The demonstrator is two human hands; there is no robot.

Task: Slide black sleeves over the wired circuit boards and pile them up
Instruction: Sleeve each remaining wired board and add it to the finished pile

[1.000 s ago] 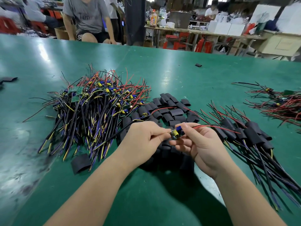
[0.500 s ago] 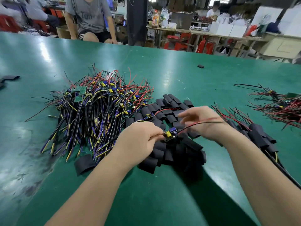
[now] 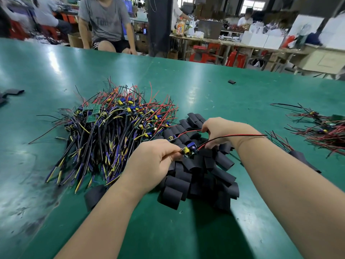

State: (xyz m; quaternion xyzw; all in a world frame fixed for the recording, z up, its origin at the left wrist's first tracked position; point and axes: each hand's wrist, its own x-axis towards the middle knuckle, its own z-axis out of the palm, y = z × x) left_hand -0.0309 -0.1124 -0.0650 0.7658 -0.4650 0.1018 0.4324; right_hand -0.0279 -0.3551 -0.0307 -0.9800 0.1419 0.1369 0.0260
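My left hand (image 3: pixel 155 159) pinches a small wired circuit board (image 3: pixel 188 150) with a yellow capacitor and a blue part; its red and black wires trail right across my right forearm. My right hand (image 3: pixel 220 130) reaches down into the heap of black sleeves (image 3: pixel 197 172), its fingertips curled among them; whether it grips one is hidden. A big pile of bare wired boards (image 3: pixel 115 128) lies to the left. Sleeved boards (image 3: pixel 302 156) lie to the right, mostly hidden behind my right arm.
The green table (image 3: pixel 205 90) carries another tangle of red-wired boards (image 3: pixel 324 128) at the far right, a stray sleeve (image 3: pixel 231 82) far back and flat sleeves (image 3: pixel 11 92) at the left edge. A person sits beyond the table's far edge (image 3: pixel 106 25).
My right hand let go of the board's wires and moved forward and down into the black sleeve heap. The left hand kept the board in nearly the same place.
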